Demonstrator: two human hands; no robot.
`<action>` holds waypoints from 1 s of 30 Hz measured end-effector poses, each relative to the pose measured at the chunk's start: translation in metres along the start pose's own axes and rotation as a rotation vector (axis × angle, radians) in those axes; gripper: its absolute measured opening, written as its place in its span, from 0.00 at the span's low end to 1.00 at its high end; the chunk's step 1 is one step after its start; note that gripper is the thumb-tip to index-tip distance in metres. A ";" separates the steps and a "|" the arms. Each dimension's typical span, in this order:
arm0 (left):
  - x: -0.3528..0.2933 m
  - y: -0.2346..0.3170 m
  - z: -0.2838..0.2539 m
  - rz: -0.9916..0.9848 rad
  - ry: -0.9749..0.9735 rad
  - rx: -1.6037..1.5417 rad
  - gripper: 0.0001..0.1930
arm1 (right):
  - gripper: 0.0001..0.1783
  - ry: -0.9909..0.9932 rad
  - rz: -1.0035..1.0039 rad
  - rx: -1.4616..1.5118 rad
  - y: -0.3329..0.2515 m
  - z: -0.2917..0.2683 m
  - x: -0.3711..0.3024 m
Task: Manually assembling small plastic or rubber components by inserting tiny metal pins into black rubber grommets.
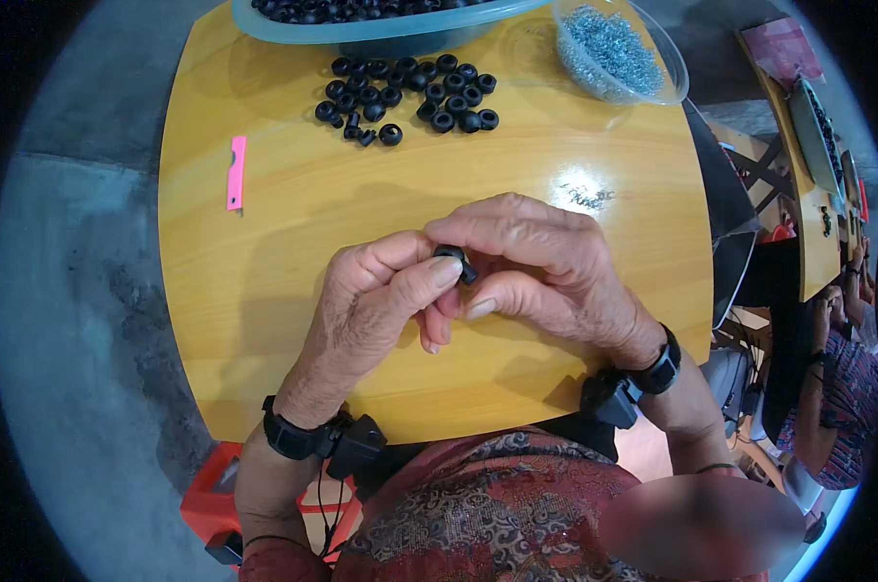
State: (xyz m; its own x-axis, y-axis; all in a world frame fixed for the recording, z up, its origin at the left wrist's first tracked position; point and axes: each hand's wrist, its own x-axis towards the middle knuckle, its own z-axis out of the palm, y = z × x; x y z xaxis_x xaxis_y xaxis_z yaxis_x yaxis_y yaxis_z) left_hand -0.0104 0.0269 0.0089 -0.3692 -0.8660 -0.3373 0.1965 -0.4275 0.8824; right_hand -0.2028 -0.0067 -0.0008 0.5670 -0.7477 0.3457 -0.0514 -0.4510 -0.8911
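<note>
My left hand [386,291] is closed, its thumb and fingers pinching a small black round part [449,252] over the middle of the table. A short black stem [469,275] sticks out from that part toward my right hand. My right hand [541,257] arches over from the right with its fingertips at the part. Its thumb is apart from the index finger, below the stem. Farther back lies a loose group of black hollow round parts [374,112], with a few smaller black stem-like pieces [366,137] at its near edge.
A light-blue tub [390,34] of black parts stands at the table's far edge. Right of it, a clear bowl [674,82] holds small silvery pieces. Tiny metal bits [586,197] lie nearer; a pink flat strip [236,175] lies left. Another person's arm [812,388] shows at right.
</note>
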 end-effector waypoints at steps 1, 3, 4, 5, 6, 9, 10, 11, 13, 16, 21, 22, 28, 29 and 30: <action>0.000 0.000 0.001 -0.013 0.007 0.008 0.12 | 0.22 -0.001 0.004 0.006 0.000 0.000 0.000; 0.000 0.001 0.001 -0.026 0.013 0.017 0.12 | 0.21 -0.001 0.009 0.011 0.000 -0.002 0.000; 0.001 0.001 0.001 -0.024 -0.006 0.032 0.11 | 0.21 -0.009 0.010 0.006 -0.001 -0.003 0.000; 0.001 0.001 0.000 -0.023 -0.024 0.048 0.11 | 0.20 -0.016 0.011 0.000 -0.001 -0.003 0.000; 0.000 0.001 0.000 -0.024 -0.023 0.049 0.11 | 0.20 -0.016 0.010 0.002 -0.001 -0.003 0.000; -0.003 0.001 0.000 -0.022 -0.032 0.065 0.10 | 0.19 -0.009 -0.009 0.061 -0.001 -0.002 0.000; -0.003 0.000 -0.001 -0.019 -0.043 0.081 0.10 | 0.19 -0.018 0.002 0.086 -0.003 -0.002 0.000; -0.003 -0.002 -0.002 -0.017 -0.054 0.098 0.10 | 0.19 -0.027 0.012 0.111 -0.004 -0.002 0.000; -0.004 -0.002 -0.002 -0.009 -0.055 0.127 0.11 | 0.19 -0.023 0.012 0.125 -0.003 -0.001 0.000; -0.005 -0.002 -0.002 -0.003 -0.049 0.129 0.10 | 0.18 -0.015 0.013 0.136 -0.004 0.000 -0.001; -0.005 -0.001 0.001 -0.022 -0.011 0.070 0.09 | 0.18 -0.011 0.013 0.143 -0.003 0.000 0.003; -0.006 -0.001 0.002 0.001 -0.017 0.068 0.09 | 0.17 -0.024 0.010 0.144 -0.004 -0.001 0.003; -0.007 -0.004 0.001 0.009 -0.059 0.058 0.07 | 0.21 -0.039 0.011 0.194 0.000 -0.001 -0.001; -0.008 -0.005 0.001 0.021 -0.060 0.057 0.07 | 0.21 -0.026 0.001 0.215 0.000 0.000 -0.002; -0.008 -0.005 0.002 0.014 -0.058 0.054 0.07 | 0.21 -0.026 0.008 0.220 0.000 0.000 -0.002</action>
State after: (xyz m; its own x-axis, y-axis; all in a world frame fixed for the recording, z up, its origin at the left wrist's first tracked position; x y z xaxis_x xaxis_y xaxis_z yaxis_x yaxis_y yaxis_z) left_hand -0.0104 0.0363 0.0075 -0.4192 -0.8544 -0.3069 0.1534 -0.3998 0.9037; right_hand -0.2038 -0.0050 -0.0019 0.5886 -0.7365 0.3333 0.1227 -0.3261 -0.9373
